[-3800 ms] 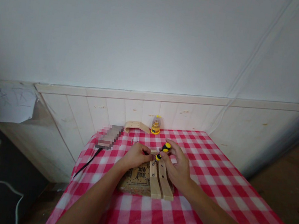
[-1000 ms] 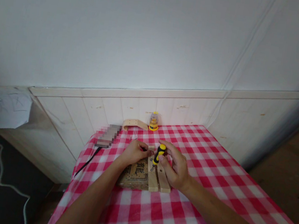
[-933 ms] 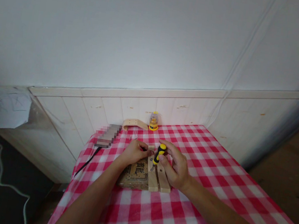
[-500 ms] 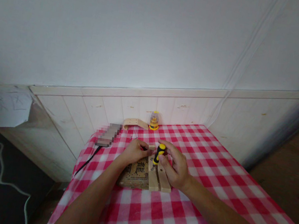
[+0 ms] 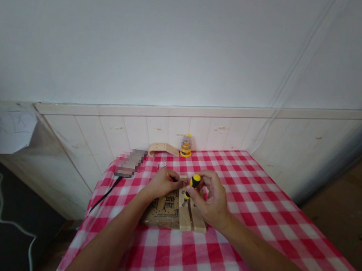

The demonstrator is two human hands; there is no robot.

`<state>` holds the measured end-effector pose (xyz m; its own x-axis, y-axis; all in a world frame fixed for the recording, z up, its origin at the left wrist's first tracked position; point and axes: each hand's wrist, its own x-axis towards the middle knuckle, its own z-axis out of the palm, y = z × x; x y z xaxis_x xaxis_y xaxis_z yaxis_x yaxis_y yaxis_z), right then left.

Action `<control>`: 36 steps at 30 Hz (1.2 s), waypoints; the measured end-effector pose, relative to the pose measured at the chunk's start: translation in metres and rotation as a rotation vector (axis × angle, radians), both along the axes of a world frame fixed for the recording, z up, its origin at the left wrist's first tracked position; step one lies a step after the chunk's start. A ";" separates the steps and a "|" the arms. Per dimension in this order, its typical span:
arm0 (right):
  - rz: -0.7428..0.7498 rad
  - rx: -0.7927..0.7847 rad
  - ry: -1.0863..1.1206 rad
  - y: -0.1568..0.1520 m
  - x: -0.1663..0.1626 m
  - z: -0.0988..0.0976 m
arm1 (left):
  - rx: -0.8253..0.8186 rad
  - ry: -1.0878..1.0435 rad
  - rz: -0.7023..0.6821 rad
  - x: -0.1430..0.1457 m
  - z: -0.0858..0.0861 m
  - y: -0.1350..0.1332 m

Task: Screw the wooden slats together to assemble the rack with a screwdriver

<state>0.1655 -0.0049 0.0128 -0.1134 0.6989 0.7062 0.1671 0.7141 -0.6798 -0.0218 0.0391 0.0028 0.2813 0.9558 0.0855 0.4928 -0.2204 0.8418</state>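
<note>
Screwdriver (image 5: 191, 185) in right hand (image 5: 211, 201), tip on slats (image 5: 186, 215), well inside tablecloth (image 5: 259, 200) edges.

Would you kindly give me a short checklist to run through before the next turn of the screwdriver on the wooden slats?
1. The right hand grips the screwdriver by its handle: ok.
2. The screwdriver tip points down at the left slat: ok.
3. The tip is seated in a screw head: cannot tell, too small.
4. The left hand rests at the far end of the work: ok.
5. The carved board lies flat on the tablecloth: ok.
6. The yellow bit holder stands clear, by the wall: ok.
</note>
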 end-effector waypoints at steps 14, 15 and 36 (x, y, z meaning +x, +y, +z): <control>-0.041 -0.021 0.119 0.007 -0.003 -0.006 | 0.030 0.007 -0.027 -0.001 -0.003 0.001; -0.062 -0.016 0.141 0.009 -0.002 -0.007 | 0.032 0.007 -0.024 -0.001 -0.004 0.001; -0.081 -0.031 0.031 0.021 0.003 -0.009 | 0.025 -0.022 -0.008 -0.002 -0.008 0.004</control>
<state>0.1685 0.0157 0.0042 -0.0342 0.7267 0.6861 0.2023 0.6773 -0.7073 -0.0234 0.0429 -0.0055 0.2869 0.9510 0.1156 0.4725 -0.2454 0.8465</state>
